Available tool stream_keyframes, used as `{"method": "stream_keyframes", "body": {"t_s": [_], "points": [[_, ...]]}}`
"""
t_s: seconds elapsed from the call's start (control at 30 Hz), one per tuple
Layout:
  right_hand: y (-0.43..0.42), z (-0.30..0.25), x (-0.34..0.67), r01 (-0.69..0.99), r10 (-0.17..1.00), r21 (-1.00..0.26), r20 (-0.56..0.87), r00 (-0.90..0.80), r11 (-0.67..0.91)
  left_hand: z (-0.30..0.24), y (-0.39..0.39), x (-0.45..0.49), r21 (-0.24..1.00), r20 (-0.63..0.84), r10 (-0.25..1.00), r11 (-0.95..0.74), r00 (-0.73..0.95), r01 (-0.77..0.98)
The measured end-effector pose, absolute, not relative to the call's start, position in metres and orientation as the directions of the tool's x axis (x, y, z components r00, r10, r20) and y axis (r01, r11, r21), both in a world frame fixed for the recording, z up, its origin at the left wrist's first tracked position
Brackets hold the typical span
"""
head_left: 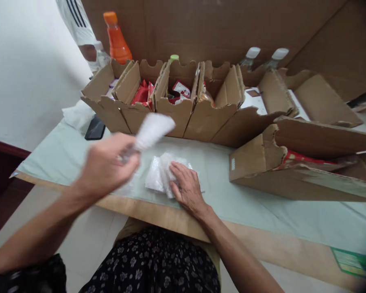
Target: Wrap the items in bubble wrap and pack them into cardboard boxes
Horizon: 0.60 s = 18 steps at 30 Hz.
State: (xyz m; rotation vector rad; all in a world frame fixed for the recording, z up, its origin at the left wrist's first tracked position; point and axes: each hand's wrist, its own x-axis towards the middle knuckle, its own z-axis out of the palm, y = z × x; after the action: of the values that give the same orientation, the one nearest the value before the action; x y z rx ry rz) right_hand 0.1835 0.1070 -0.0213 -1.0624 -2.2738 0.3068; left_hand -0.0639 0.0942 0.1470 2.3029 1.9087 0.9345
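Note:
My left hand point(112, 160) is raised above the table's left part, its fingers closed on the narrow end of a white flared piece point(155, 129). Motion blurs this piece, so I cannot tell whether it is paper or plastic wrap. My right hand point(187, 185) lies on a small pile of bubble wrap point(157, 175) near the table's front edge. Its fingers are stretched out and rest on top of the crumpled upper layer. Whatever is under the palm is hidden.
Cardboard bins point(167, 116) stand in a row behind the hands, some holding red packets point(144, 92). Another cardboard bin point(250, 167) juts forward at right. A phone point(95, 127) lies at left by white plastic point(78, 116). An orange bottle point(118, 42) and a person's sleeve point(76, 20) are behind.

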Motion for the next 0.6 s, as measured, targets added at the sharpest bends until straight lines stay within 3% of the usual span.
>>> {"method": "stream_keyframes", "body": {"t_s": [0.1, 0.17, 0.27, 0.37, 0.5, 0.6], "points": [[0.104, -0.012, 0.190, 0.591, 0.779, -0.508, 0.380, -0.498, 0.626, 0.087, 0.095, -0.023, 0.435, 0.078, 0.970, -0.241, 0.231, 0.867], [0.101, -0.002, 0.203, 0.576, 0.793, -0.547, 0.373, -0.482, 0.608, 0.072, 0.102, -0.018, 0.502, -0.051, 0.955, -0.228, 0.292, 0.834], [0.095, 0.012, 0.232, 0.601, 0.868, -0.627, 0.358, -0.344, 0.497, 0.072, 0.107, -0.036, 0.579, -0.032, 0.966, -0.192, 0.258, 0.792], [0.093, 0.012, 0.256, 0.648, 0.938, -0.681, 0.288, -0.193, 0.342, 0.068, 0.103, -0.051, 0.557, 0.035, 0.994, -0.106, 0.105, 0.824], [0.092, -0.010, 0.250, 0.666, 0.947, -0.673, 0.208, -0.246, 0.321, 0.039, 0.093, -0.030, 0.575, 0.008, 0.998, -0.049, 0.055, 0.816], [0.087, -0.024, 0.224, 0.648, 0.913, -0.644, 0.271, -0.305, 0.407, 0.017, 0.091, 0.001, 0.597, 0.020, 1.000, -0.030, 0.023, 0.801]]}}
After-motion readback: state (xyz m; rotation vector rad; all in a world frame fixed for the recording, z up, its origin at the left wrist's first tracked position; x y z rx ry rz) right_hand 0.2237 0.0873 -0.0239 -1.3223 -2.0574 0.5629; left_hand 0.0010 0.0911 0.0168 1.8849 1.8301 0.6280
